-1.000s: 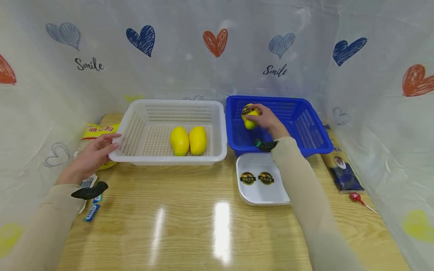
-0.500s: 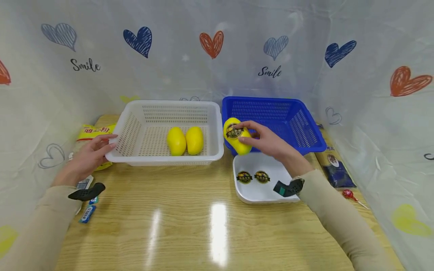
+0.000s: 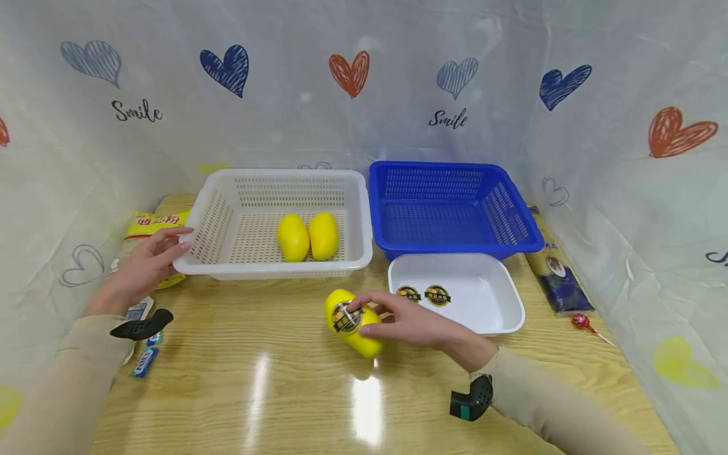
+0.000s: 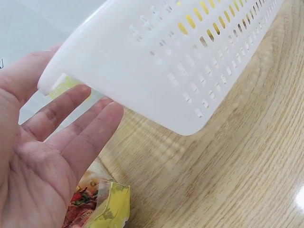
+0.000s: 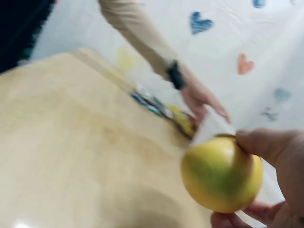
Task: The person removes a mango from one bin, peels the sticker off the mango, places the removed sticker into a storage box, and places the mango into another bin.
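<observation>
Our left hand [image 3: 142, 268] lies flat with its fingers [image 4: 80, 128] straight and relaxed, palm turned inward, fingertips touching the left end wall of the basket [image 3: 210, 221]. Its beige sleeve runs back toward us, a black band at the wrist. Our right hand [image 3: 406, 322] is out in front of the basket's near side, over the worktop [image 3: 256, 379], fingers and thumb curled around a mango [image 3: 352, 323]. Its forearm angles in from the right, banded at the wrist too.

Bright, even light; glare spots on table [image 3: 364, 379]; right wrist view motion-blurred; head view edges warp.
</observation>
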Demonstrator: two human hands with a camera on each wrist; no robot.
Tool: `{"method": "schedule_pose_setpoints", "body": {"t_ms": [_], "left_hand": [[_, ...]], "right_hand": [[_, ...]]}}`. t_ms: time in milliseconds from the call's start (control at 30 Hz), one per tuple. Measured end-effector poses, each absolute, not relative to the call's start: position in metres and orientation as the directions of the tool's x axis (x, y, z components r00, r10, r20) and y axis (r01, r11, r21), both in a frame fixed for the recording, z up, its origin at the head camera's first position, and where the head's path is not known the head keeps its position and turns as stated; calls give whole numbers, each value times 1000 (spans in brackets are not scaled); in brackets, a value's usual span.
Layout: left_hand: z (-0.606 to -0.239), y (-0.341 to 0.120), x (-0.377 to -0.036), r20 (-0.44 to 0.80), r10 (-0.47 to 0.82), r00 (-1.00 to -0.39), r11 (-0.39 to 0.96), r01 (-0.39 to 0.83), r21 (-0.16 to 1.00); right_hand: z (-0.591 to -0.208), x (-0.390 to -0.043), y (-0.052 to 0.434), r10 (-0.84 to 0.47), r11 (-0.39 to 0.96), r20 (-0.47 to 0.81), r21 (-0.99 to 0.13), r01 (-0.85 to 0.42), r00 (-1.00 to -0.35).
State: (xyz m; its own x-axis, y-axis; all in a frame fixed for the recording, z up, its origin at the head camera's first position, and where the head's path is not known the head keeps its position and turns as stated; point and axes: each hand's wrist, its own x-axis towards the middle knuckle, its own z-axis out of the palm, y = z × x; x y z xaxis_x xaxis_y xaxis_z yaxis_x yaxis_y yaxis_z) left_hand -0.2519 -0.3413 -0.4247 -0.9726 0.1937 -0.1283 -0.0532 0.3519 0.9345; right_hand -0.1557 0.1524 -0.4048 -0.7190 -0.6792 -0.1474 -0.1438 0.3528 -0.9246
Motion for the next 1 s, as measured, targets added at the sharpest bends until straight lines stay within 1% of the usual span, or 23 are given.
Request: {"method": "schedule_pose_setpoints", "body": {"t_ms": [167,267,333,533,733,800,867,933,1000], "left_hand": [[-425,-341,-251,-118,195,-974,327,-49,944],[-425,-342,-251,-120,195,-973,332,-50,942],[-425,-342,-252,-128,196,-972,341,-54,939],[-424,-341,-253,-147,196,-969,354,-70,933],[-421,-341,-253,-157,187,-970,382,-76,921],[-420,-340,-252,-155,181,-971,410,-69,910],[-417,-340,-251,-137,167,-976,471,-43,881],[-412,-339,-249,-78,136,-988,569,14,823],[-406,-335,-245,32,84,-996,657,79,750]], "right_hand": [[-436,-146,119,-654,317,-193,-948,-34,-731],[-447,-148,103,-649,286,-178,-958,-21,-740],[-451,-150,97,-636,311,-173,-949,-45,-752],[-451,-155,91,-527,471,-146,-870,-145,-837],[-449,-157,93,-478,497,-124,-855,-151,-870],[-449,-157,93,-474,484,-123,-864,-141,-872],[-450,-157,94,-475,478,-120,-867,-141,-872],[-450,-158,95,-475,474,-113,-868,-145,-873],[-450,-158,95,-471,471,-107,-870,-146,-876]]}}
